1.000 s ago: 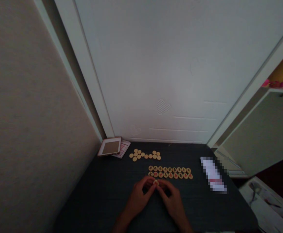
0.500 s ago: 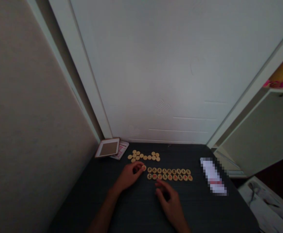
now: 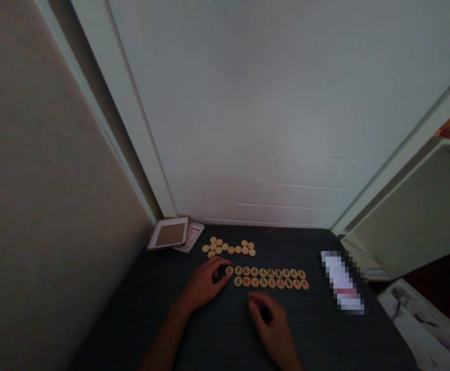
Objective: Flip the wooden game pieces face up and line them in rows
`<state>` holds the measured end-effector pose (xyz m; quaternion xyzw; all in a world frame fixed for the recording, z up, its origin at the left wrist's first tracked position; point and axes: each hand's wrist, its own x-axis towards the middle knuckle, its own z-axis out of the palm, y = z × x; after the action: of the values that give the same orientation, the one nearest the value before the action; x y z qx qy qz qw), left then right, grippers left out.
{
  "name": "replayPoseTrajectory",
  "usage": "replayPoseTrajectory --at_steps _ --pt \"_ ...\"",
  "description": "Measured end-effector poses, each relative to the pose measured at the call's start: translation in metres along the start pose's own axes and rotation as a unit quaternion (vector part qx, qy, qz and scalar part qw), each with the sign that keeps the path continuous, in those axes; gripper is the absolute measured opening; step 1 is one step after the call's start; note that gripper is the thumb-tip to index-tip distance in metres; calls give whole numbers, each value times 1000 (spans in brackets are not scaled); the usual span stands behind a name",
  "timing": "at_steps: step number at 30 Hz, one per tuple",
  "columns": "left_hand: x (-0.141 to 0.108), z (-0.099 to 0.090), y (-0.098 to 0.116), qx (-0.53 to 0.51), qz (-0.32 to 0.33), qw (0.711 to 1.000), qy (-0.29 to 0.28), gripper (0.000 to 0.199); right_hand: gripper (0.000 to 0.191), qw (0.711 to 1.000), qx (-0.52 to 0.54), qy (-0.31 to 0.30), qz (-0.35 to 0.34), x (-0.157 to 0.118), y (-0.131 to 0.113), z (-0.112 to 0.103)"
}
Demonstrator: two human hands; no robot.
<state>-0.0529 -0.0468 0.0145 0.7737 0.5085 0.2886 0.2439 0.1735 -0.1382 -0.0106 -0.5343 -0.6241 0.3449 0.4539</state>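
Note:
My left hand [image 3: 205,282] has its thumb and fingertips closed around a Chinese chess piece [image 3: 229,270] with a red character. That piece lies at the left end of the upper of two rows, level with it. The upper row of pieces [image 3: 270,273] shows mostly dark characters; the lower row [image 3: 271,283] mixes red and dark ones. Just below the lower row, my right hand [image 3: 270,322] hovers with bent fingers, a small gap between thumb and forefinger, and nothing visible in it. Behind the rows lie loose wooden pieces [image 3: 225,247] with no marks showing.
Stacked at the table's back left corner are a white-framed tray or lid [image 3: 157,238] and a printed pink-and-white card [image 3: 194,237]. A pixelated white object [image 3: 340,283] lies on the right. A white panel [image 3: 225,129] rises behind the dark table [image 3: 209,335].
My left hand has brought the red-marked piece slightly down, into line with the upper row. The right hand has drawn back a little from the lower row, its thumb and forefinger closer together.

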Motion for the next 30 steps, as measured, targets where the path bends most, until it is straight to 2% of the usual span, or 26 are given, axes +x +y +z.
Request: replayPoseTrajectory --at_steps 9,23,30 --pt "-2 5 -5 22 -6 1000 4 25 20 999 -32 -16 -6 1 -2 -2" --pt "-1 9 -6 30 -1 999 21 25 22 999 -26 -24 -19 2 -4 -3" --pt "-2 9 -5 11 10 999 37 24 23 999 -18 33 -23 3 -7 -7"
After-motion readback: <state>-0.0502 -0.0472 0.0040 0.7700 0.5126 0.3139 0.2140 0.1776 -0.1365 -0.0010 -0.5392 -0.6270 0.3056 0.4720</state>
